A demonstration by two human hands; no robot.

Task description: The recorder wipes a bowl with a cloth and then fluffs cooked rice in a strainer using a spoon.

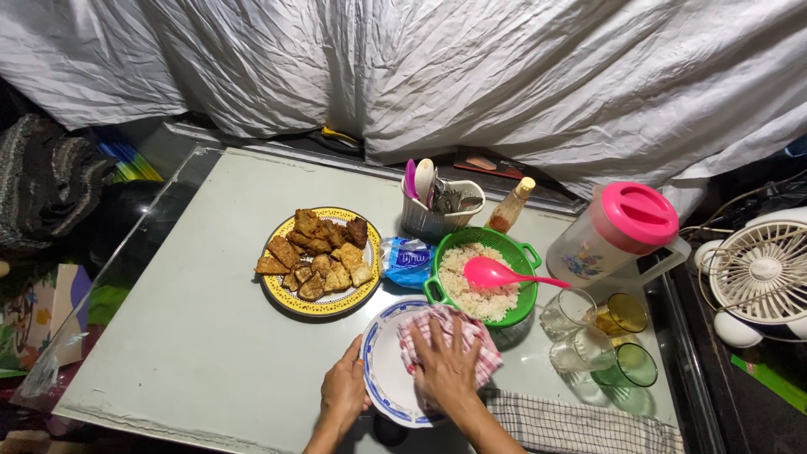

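The right hand (447,367) lies flat, fingers (437,336) spread, pressing a red checked cloth (458,332) into the plate (387,378). The left hand (345,388) curls its fingers round the plate's near-left rim, steadying it on the table (185,336). The plate is white with a blue rim. Just beyond the right fingers sits a green bowl (521,252) of rice.

Right hand (448,370) presses cloth (450,329) onto plate (385,374).

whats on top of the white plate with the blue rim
A red checked cloth lies on the plate, the right hand pressing it. The left hand grips the rim. The plate surface beneath them is hidden.
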